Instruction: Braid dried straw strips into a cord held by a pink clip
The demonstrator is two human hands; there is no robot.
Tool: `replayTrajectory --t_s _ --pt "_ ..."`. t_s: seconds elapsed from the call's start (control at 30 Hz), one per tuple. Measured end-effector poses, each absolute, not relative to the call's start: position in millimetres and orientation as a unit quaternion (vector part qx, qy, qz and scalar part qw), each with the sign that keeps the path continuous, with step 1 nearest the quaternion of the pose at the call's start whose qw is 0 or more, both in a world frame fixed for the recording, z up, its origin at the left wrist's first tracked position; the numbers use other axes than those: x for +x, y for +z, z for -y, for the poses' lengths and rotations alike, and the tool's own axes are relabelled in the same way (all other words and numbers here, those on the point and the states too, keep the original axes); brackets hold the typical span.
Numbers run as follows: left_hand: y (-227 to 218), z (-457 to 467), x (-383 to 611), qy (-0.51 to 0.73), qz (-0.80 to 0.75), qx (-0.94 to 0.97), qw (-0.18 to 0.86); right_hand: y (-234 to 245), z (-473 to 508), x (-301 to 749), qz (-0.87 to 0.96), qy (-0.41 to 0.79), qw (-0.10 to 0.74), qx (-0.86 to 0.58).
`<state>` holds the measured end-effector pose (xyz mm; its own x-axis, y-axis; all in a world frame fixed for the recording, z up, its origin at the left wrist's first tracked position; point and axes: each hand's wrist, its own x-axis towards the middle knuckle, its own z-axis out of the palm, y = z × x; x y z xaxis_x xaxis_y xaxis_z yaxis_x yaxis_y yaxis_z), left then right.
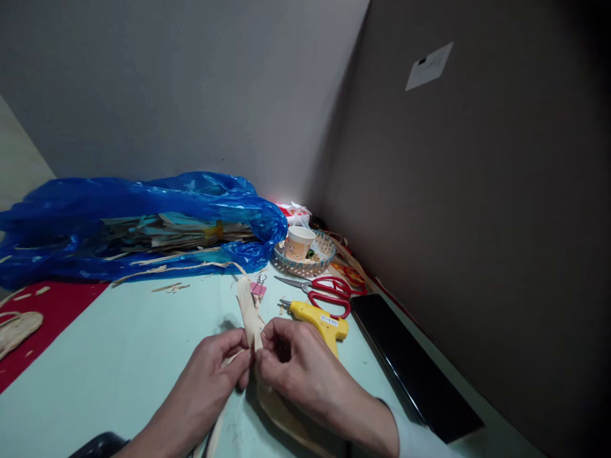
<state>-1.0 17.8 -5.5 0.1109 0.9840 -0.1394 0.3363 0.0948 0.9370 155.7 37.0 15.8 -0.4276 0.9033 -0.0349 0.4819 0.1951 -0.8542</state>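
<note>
Remotely, I note the left hand [212, 369] and right hand [305, 369] pinching a pale strip [246, 305] over the table [143, 350] (yellow glue gun [319, 318] just beyond), apparently splitting or folding it, the next move calling, I judge, for even finger pressure.

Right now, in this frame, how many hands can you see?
2. The left hand is on the left side of the pale strip; the right hand is on its right, nearer the yellow glue gun. No other hand shows.
</note>
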Motion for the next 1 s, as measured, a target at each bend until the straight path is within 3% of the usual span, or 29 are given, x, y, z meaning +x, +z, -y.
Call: replayTrajectory --t_s 0.2,0.27,0.43,0.53,0.63,0.7,0.73,0.87,1.0 --pt "-9.8 -19.6 0.8 0.362 -0.550 0.545 0.519 45.4 -42.7 180.9 0.625 0.670 0.232 -0.327" --pt "-9.9 -19.4 1.5 0.358 -0.556 0.541 0.519 62.8 -40.9 197.5 0.597 0.704 0.269 -0.277" --pt "-8.6 -19.2 1.3 0.345 -0.579 0.549 0.494 100.9 -43.6 256.0 0.534 0.627 0.515 -0.238" --pt "-7.7 -19.7 0.4 0.341 -0.584 0.551 0.489 101.3 -63.3 285.7 0.561 0.447 0.577 -0.390" --pt "-6.3 -20.1 -1.3 0.344 -0.576 0.553 0.494 85.8 -82.6 289.7 0.639 0.069 0.487 -0.591" --pt "-5.2 -20.0 -2.8 0.354 -0.565 0.548 0.506 75.3 -82.9 272.9 0.720 -0.086 0.410 -0.554" --pt "-4.7 -19.9 -3.6 0.363 -0.558 0.541 0.513 71.3 -78.2 259.8 0.768 -0.091 0.384 -0.504" --pt "-4.1 -19.8 -5.5 0.410 -0.505 0.488 0.582 59.4 -45.1 201.4 0.969 -0.004 0.127 -0.212" --pt "-5.7 -20.7 -5.0 0.428 -0.470 0.423 0.646 43.9 -31.8 176.8 0.988 -0.007 0.118 -0.102"
